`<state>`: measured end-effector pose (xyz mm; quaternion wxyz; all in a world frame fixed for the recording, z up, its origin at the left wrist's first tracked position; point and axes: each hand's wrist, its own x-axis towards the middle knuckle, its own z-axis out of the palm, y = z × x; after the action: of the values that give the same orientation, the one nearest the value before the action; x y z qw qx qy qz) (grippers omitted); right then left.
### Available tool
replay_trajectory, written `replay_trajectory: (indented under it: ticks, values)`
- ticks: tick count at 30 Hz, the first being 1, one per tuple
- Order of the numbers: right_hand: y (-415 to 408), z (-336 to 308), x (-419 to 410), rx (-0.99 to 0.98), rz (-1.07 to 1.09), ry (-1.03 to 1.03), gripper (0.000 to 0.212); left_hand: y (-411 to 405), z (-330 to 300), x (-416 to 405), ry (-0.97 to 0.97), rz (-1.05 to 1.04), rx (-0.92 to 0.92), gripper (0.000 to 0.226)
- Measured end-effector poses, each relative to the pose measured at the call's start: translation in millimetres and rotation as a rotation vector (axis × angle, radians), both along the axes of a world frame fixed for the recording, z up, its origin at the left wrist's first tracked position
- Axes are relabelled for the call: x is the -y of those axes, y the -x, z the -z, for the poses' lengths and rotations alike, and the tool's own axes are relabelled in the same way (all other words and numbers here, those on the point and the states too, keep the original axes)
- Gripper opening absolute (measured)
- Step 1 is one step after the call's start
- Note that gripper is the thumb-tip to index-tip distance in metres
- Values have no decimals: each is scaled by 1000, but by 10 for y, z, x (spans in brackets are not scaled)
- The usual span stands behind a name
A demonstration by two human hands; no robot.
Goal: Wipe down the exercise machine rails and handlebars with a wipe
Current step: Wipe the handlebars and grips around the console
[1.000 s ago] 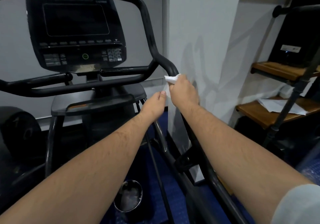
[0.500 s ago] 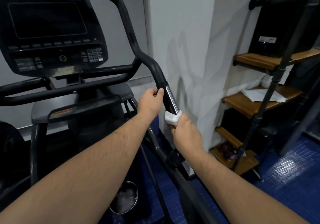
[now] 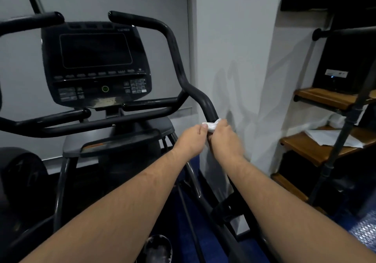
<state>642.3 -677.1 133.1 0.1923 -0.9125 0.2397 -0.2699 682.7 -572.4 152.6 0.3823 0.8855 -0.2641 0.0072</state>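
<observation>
Where it was lower on the handlebar [image 3: 205, 104], right hand [image 3: 224, 138], grip closed on wipe [image 3: 211, 126], now higher beside left hand [image 3: 192, 140].

No legible text anywhere.

Count: two hands (left hand [image 3: 192, 138], right hand [image 3: 224, 138]), one wipe [image 3: 211, 125], one console [image 3: 95, 65], three wooden shelves [image 3: 325, 97] at right, one metal bowl [image 3: 158, 248] near.
</observation>
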Motion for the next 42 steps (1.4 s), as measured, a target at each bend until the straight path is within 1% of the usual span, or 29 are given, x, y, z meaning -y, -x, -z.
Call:
replay_trajectory:
  ticks: [2,4,7,10,15,19,23,27,31,36,39,42]
  values:
    - [-166,-123,-7,10,8,28,26,-34,-40,-68,-4,-7,29,43]
    - [-295,-225,-19,20,14,43,30,-102,-71,-149,-19,-32,41,39]
    - [-464,-355,-37,22,35,74,34,-261,-90,-290,-93,-108,83,39]
    - [-566,-462,-50,6,63,99,32,-433,-99,-408,-138,-179,85,37]
    - [-740,-662,-86,-46,71,120,23,-634,-180,-517,-198,-224,68,39]
    - [-956,-844,-101,-86,43,40,26,-757,-250,-536,-351,-265,119,38]
    - [-1100,-1035,-142,-226,49,34,24,-939,-245,-590,-456,-291,123,45]
    - [-1256,-1139,-165,-352,49,124,23,-1155,-215,-740,-461,-357,161,47]
    - [-1476,-1224,-169,-456,21,132,25,-1373,-194,-964,-434,-448,181,53]
    - [-1703,-1311,-180,-601,-12,256,32,-1588,-226,-1200,-377,-566,339,65]
    - [-1851,-1313,-195,-617,-9,273,27,-1726,-259,-1299,-404,-607,335,69]
    - [-1999,-1286,-195,-609,-20,324,30,-1818,-263,-1343,-450,-608,306,65]
